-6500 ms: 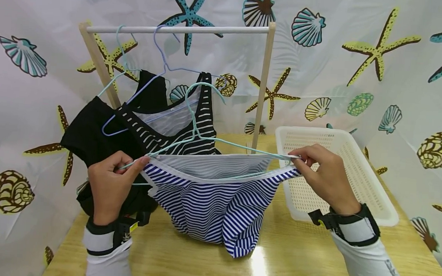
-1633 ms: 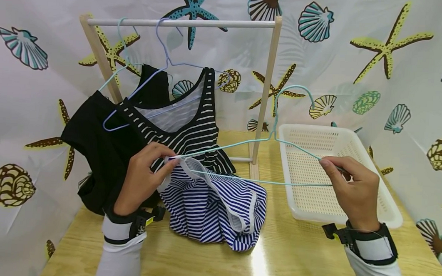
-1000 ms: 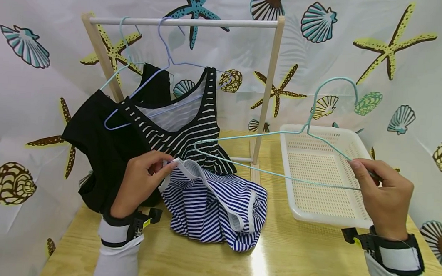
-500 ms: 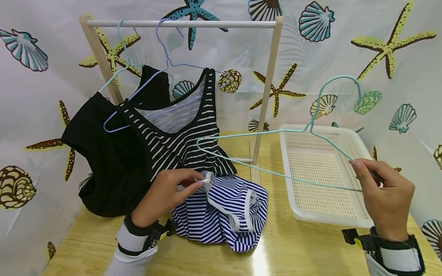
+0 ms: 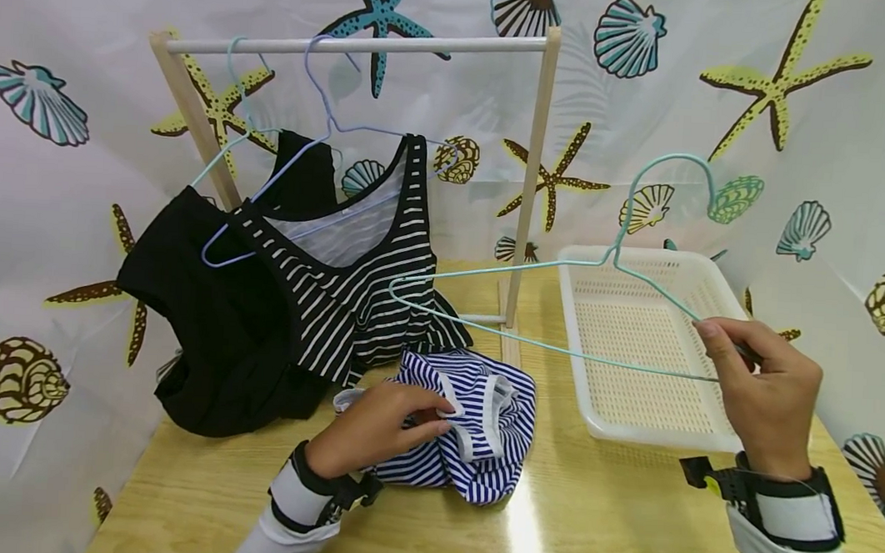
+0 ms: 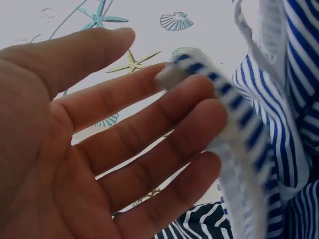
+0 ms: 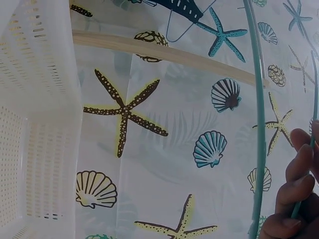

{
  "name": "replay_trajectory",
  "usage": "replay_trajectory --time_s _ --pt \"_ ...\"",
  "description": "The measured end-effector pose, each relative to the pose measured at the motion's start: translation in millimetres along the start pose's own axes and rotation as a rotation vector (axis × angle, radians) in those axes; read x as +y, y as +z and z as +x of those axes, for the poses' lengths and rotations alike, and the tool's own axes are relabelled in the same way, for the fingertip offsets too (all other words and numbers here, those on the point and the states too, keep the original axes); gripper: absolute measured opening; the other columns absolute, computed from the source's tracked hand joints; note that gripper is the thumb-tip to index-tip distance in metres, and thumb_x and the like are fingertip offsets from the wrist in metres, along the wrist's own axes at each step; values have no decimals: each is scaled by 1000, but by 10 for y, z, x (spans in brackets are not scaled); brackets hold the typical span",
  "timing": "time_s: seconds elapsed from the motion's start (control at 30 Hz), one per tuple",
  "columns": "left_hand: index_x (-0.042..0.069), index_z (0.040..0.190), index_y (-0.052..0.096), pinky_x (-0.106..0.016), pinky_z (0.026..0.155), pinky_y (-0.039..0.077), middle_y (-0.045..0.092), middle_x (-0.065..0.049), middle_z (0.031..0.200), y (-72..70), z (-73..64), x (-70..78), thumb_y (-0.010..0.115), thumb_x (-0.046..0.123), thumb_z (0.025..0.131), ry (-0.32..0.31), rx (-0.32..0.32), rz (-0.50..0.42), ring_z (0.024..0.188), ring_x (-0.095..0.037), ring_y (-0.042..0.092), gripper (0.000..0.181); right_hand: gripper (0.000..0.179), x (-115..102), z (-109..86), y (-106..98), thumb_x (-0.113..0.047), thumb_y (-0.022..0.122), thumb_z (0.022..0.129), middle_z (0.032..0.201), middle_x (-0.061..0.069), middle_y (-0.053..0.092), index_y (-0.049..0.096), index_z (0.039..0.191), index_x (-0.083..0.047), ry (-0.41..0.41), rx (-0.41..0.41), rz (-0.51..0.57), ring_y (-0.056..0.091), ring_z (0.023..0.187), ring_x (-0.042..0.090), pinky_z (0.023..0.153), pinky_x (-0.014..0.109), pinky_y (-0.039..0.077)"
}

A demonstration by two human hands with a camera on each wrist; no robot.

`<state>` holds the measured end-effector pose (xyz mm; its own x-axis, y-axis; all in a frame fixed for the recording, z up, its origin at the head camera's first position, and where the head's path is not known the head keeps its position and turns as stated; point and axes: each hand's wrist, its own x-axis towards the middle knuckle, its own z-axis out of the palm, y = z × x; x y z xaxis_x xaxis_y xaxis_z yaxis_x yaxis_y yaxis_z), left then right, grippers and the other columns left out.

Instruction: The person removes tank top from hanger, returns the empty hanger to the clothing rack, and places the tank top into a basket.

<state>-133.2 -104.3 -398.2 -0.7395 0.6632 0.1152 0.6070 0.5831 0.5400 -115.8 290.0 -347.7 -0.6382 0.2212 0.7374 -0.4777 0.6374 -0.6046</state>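
Observation:
My right hand [image 5: 770, 394] pinches one end of a mint-green clothes hanger [image 5: 533, 266], whose free end points left and whose hook stands up. In the right wrist view, curled fingers [image 7: 301, 184] lie round its wire. A blue-and-white striped garment with white trim [image 5: 488, 471] lies crumpled on the table. Over it is my left hand [image 5: 378, 428], its fingertips at the white-trimmed edge. The left wrist view shows those fingers [image 6: 169, 129] nearly straight, touching a trimmed flap [image 6: 244, 117], with the thumb well apart from them.
Behind stands a rack with a metal rail [image 5: 424, 47]. On it hang a black garment [image 5: 207, 331] and a black-and-white striped tank top [image 5: 344, 296], on hangers. A white plastic basket [image 5: 592, 422] sits right on the wooden table [image 5: 610, 519], under the hanger. A patterned curtain stands behind.
The hanger, earlier inside the striped garment, has come out to the right with my right hand. My left hand has moved right and down, its thumb letting go of the garment, which dropped flatter.

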Motion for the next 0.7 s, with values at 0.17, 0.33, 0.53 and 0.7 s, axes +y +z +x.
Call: replay_trajectory --time_s 0.17,0.33,0.53,0.7 --pt "13 119 67 -28 73 52 67 9 90 7 -13 -20 65 30 93 -18 7 -23 81 -1 61 31 11 -4 10 8 -3 70 87 80 -23 62 73 92 6 0 -3 4 48 62 1 58 14 35" --pt "13 123 64 -26 69 50 66 2 101 -77 -56 -83 68 28 91 -24 144 8 85 -9 62 35 11 -27 14 34 -3 70 87 80 -20 64 73 92 6 8 0 25 51 62 1 59 13 37" --pt "17 132 56 -33 80 52 57 -3 119 -247 -96 -149 70 31 89 -70 305 40 101 -16 60 48 9 -34 18 68 1 69 86 79 -14 65 73 92 6 -5 -17 48 54 62 1 58 12 38" --pt "12 140 47 -43 95 46 50 -8 131 -420 -135 -190 73 29 86 -36 449 51 116 -20 53 62 9 -25 13 110 2 70 85 79 -12 65 73 93 5 -9 -36 64 54 63 2 58 12 39"
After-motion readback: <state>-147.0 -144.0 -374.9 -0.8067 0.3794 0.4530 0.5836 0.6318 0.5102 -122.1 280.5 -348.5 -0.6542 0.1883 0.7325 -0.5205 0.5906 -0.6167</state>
